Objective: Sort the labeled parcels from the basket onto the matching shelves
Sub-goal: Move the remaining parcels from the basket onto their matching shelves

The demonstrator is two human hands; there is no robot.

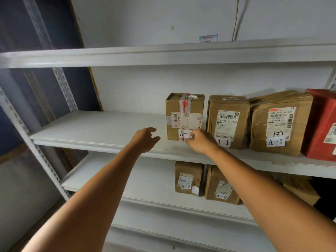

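A small brown carton with red-and-white tape and an A-1 label [184, 115] stands upright on the middle shelf [94, 131]. My right hand [201, 141] rests against its lower front corner, fingertips on the label. My left hand [145, 140] hovers just left of the carton, fingers apart, holding nothing. To the right stand two more brown A-1 parcels [228, 120] [278, 124] and a red box [321, 124]. On the shelf below sit two brown A-2 parcels [188, 178] [221, 186]. The basket is out of sight.
The white shelf unit has a top shelf [127, 55] above and a grey perforated upright [27, 135] at the left. A dark blue panel lies behind the left side. Another brown parcel [298, 188] lies at the right on the lower shelf.
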